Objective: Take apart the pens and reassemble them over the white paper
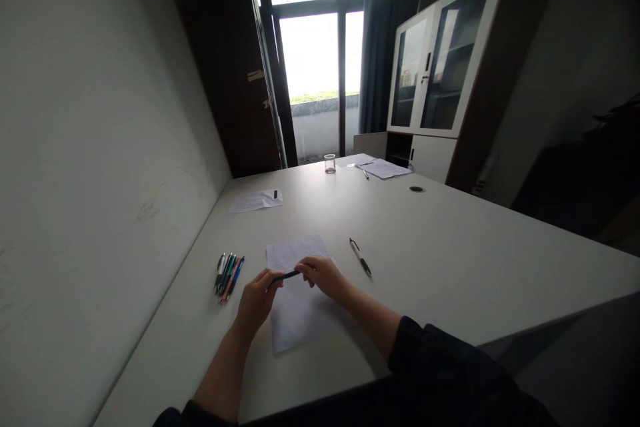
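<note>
A dark pen [287, 275] is held level between my two hands, above a sheet of paper [295, 327] with writing on its upper part. My left hand [259, 293] pinches its left end, and my right hand [321, 273] has closed fingers on the right end. The ends of the pen are hidden by my fingers. To the right of the paper lies a white and black pen [361, 259]. On the left, several pens [229, 276] of different colours are bunched together on the table.
Farther back on the white table [425, 247] are a paper with a small dark item [255, 201], a clear glass [330, 163], more papers [384, 168] with a pen [365, 174] and a round cable hole [417, 189]. A wall [100, 180] borders the left side.
</note>
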A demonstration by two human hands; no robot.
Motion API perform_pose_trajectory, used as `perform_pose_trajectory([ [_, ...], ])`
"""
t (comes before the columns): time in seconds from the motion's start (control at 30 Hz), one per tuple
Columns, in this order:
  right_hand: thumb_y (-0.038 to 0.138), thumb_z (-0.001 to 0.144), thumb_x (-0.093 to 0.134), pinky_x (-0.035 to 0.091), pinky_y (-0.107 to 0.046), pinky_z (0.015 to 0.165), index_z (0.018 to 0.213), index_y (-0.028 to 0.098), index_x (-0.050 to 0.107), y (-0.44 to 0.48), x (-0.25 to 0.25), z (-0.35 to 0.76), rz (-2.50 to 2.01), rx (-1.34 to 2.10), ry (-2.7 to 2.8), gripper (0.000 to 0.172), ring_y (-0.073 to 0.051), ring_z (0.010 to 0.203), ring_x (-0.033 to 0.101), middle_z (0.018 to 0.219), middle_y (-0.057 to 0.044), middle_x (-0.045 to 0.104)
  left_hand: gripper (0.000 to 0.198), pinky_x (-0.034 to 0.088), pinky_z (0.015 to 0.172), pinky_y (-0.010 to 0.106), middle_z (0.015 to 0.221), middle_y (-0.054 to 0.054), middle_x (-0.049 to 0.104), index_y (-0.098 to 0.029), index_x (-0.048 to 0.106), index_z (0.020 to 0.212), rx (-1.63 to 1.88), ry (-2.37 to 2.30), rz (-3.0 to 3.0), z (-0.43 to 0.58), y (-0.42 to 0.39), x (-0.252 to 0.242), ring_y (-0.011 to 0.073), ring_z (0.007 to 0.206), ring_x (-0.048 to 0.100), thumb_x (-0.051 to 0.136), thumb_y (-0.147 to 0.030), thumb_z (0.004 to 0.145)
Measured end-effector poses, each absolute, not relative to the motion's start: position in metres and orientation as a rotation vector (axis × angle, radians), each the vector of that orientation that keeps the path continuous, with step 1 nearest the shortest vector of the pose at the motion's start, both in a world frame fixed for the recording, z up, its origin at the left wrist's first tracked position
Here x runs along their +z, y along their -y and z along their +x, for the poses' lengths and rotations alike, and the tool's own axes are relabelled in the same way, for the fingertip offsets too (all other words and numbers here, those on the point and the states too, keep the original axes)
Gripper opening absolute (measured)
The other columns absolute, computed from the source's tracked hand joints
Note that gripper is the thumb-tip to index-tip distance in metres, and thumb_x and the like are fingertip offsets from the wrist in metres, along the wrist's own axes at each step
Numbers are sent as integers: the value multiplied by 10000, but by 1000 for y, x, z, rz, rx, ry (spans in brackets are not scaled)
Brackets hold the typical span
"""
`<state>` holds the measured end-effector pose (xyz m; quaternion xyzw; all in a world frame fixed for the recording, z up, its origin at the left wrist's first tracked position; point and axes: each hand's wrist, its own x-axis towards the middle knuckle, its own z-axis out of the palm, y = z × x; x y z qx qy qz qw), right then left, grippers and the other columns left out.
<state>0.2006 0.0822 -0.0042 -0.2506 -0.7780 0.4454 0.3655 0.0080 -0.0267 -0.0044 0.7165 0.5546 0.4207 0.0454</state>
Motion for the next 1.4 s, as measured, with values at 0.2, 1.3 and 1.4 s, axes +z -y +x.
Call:
perform_pose_trajectory([
  [0.2,340,804,680,484,-226,525,777,181,607,-83,-12,196,-584,1458,1746,178,-117,536,602,637,14,655,152,489,746,251,878,22,659,-233,632,1025,1282,-1710,2176,8,26,-5,159,806,644,499,-209,956],
  [1.3,219,895,611,455,-231,708,781,178,707,-84,1,210,-455,723,2229,155,-133,678,616,741,-27,689,174,490,729,257,853,31,659,-230,661,1015,1235,-1687,2152,2,26,-8,161,758,636,504,-214,942],
  [1.4,266,935,549,440,-229,673,684,174,678,-82,2,210,-487,743,2266,297,-127,618,597,653,-17,661,161,490,740,258,868,34,657,-232,655,998,1243,-1689,2173,3,26,-7,167,795,632,504,-227,943],
])
